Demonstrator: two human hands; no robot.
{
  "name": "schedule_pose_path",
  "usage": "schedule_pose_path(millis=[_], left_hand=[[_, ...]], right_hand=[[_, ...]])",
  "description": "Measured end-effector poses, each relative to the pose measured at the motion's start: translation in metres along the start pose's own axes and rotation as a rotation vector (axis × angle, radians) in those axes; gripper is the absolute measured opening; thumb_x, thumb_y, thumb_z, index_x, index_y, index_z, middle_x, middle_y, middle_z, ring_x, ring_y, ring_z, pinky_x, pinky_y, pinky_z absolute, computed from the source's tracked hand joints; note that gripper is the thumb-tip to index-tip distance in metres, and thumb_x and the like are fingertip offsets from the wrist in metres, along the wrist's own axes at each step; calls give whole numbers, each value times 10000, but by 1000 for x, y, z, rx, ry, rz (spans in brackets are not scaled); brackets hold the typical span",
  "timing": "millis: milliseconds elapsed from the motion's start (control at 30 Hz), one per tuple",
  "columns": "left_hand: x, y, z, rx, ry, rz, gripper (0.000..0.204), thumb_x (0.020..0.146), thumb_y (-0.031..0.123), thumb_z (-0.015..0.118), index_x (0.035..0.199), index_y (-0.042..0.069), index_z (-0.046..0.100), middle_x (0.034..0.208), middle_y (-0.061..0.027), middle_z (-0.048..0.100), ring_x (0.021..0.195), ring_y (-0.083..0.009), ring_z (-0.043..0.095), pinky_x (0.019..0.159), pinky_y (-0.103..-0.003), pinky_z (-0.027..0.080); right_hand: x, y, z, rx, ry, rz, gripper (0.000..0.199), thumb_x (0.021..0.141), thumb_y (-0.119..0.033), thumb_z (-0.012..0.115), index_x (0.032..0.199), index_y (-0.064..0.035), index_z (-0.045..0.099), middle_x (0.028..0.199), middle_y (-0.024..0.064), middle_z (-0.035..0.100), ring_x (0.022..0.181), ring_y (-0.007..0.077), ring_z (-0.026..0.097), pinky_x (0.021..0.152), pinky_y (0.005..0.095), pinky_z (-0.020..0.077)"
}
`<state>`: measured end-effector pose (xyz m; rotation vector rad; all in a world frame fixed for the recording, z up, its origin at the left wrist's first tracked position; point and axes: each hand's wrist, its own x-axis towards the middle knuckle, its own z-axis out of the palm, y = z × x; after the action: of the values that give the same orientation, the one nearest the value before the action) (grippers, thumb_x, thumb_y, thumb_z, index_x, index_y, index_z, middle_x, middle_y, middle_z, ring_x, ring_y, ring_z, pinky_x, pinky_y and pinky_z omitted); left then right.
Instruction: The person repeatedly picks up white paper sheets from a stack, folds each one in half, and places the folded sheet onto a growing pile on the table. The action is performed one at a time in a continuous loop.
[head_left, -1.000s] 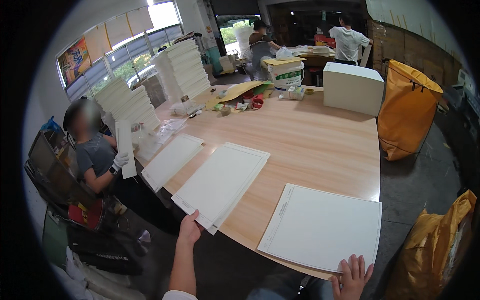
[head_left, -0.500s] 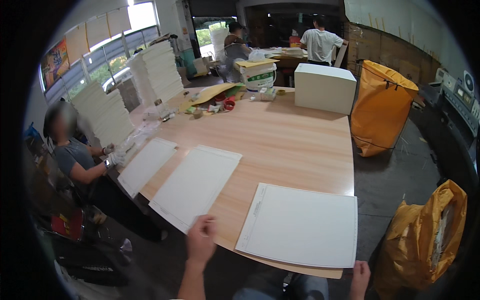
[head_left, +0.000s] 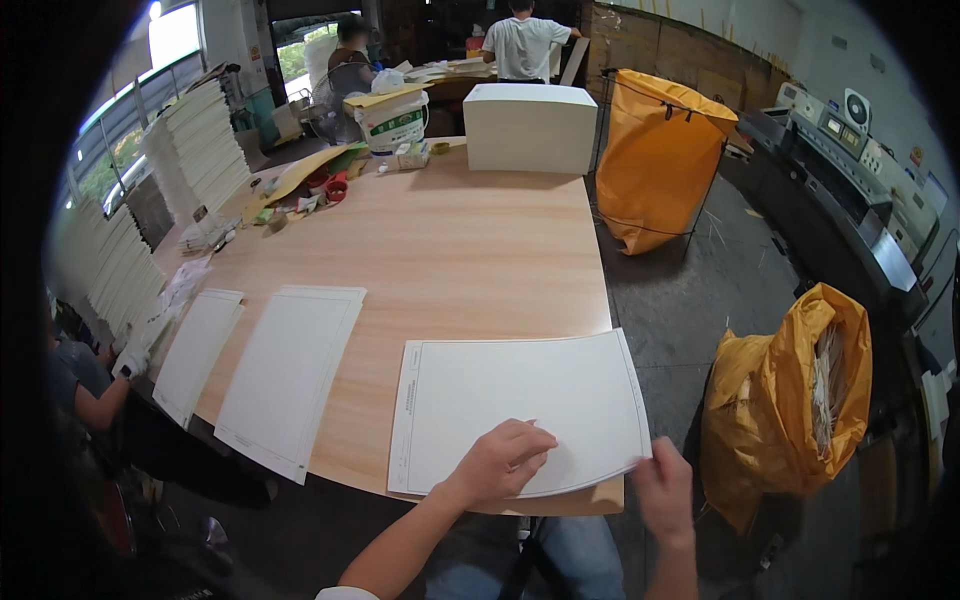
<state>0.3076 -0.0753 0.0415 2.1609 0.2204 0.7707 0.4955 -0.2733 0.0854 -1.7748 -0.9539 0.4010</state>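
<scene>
A large white sheet (head_left: pixel 490 395) with thin printed border lines lies at the near edge of the wooden table, its right side curving up slightly. At its lower right corner, my right hand (head_left: pixel 668 490) is closed on the edge, somewhat blurred. Over the sheet's near part hovers my left hand (head_left: pixel 505 460), fingers curled together; whatever they may hold is hidden. Left of it lies a second white sheet (head_left: pixel 290 375), overhanging the near edge. Further left is a narrower-looking white sheet (head_left: pixel 198 350), close to a co-worker's gloved hand (head_left: pixel 132 360).
A white box (head_left: pixel 530 130), a white bucket (head_left: pixel 392 125) and a clutter of tape rolls (head_left: pixel 335 190) stand along the table's far side. Tall white stacks (head_left: pixel 200 150) rise at left. Orange bags (head_left: pixel 665 160) stand on the floor at right.
The view has swung right. My left hand has moved from beside the middle sheet to over the right-hand one. The right hand has risen at its corner, and that side now bends upward.
</scene>
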Motion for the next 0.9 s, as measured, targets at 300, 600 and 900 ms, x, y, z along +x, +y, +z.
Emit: schedule_pose_path(millis=[300, 600, 900], left_hand=[[1, 0, -5, 29, -29, -4, 288, 930, 117, 763, 1215, 82, 734, 1279, -99, 723, 1206, -334, 668, 1142, -478, 503], [2, 0, -13, -35, -116, 17, 578, 815, 326, 917, 1322, 119, 732, 1343, -106, 691, 1277, -319, 642, 1214, -536, 421], [0, -5, -12, -157, -91, -61, 602, 798, 253, 941, 1331, 82, 721, 1332, -94, 718, 1252, -284, 671, 1240, -516, 399]], right_hand=[[20, 0, 28, 652, 64, 220, 290, 1085, -247, 643, 890, -68, 524, 762, 52, 642, 656, 135, 671, 566, 291, 564], [51, -30, 16, 756, -152, 409, 233, 1052, -200, 598, 1027, 15, 684, 667, 20, 583, 569, 161, 643, 526, 284, 502], [50, -23, 21, 871, -129, 350, 369, 1083, -366, 653, 906, -44, 623, 636, -11, 519, 563, 142, 641, 530, 283, 510]])
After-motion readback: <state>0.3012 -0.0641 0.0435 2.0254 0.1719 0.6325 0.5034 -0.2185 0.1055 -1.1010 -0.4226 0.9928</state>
